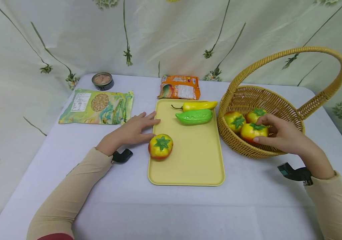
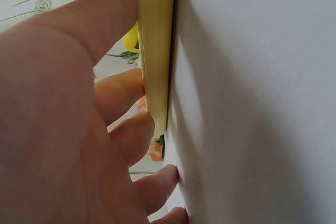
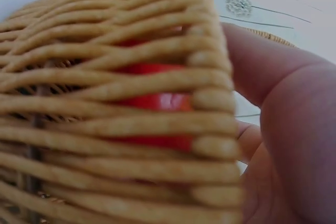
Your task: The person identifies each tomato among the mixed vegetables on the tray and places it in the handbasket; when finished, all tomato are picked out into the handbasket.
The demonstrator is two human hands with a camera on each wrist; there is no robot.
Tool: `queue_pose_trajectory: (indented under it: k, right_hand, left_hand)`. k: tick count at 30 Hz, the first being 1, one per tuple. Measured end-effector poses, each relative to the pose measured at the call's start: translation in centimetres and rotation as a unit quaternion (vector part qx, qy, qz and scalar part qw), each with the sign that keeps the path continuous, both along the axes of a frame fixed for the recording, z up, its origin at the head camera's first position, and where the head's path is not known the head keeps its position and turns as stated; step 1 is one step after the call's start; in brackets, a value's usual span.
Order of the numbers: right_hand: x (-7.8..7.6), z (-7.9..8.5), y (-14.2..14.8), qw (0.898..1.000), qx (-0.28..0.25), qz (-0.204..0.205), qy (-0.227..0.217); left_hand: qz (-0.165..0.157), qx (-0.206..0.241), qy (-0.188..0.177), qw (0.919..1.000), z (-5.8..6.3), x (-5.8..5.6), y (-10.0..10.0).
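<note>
My right hand (image 1: pixel 282 133) reaches over the rim of the wicker basket (image 1: pixel 258 154) and grips a yellow-red toy tomato (image 1: pixel 250 133) between thumb and fingers. Two more tomatoes lie beside it in the basket. Through the weave in the right wrist view, a red surface (image 3: pixel 157 100) shows, and the hand's fingertips are partly hidden. My left hand (image 1: pixel 133 130) rests with spread fingers at the left edge of the yellow tray (image 1: pixel 192 166). Close to its thumb, another tomato (image 1: pixel 160 147) sits on that tray edge. In the left wrist view, thumb and fingers touch the tray's side (image 2: pixel 156 40).
A yellow chili pepper (image 1: pixel 199 106) and a green pepper (image 1: pixel 194 116) lie at the tray's far end. Behind it is an orange snack packet (image 1: pixel 180 87). At the back left are a green printed bag (image 1: pixel 98 106) and an open tin (image 1: pixel 103 81). The basket's tall handle (image 1: pixel 297 50) arches above.
</note>
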State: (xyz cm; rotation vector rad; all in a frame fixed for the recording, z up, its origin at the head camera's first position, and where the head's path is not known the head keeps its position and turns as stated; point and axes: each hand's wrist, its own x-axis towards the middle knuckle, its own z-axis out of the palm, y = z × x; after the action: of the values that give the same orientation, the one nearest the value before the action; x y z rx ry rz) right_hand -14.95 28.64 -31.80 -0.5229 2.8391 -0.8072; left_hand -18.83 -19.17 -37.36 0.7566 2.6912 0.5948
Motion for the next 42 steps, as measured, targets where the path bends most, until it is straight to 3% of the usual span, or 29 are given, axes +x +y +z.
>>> queue_pose_trajectory:
  k: [25, 42]
  right_hand:
    - [0.04, -0.64, 0.21, 0.998, 0.025, 0.050, -0.018]
    - [-0.06, -0.64, 0.28, 0.999, 0.039, 0.026, -0.016]
  left_hand:
    - [-0.005, 0.004, 0.003, 1.0000, 0.02, 0.03, 0.01]
    - [-0.004, 0.001, 0.005, 1.0000, 0.04, 0.05, 0.04]
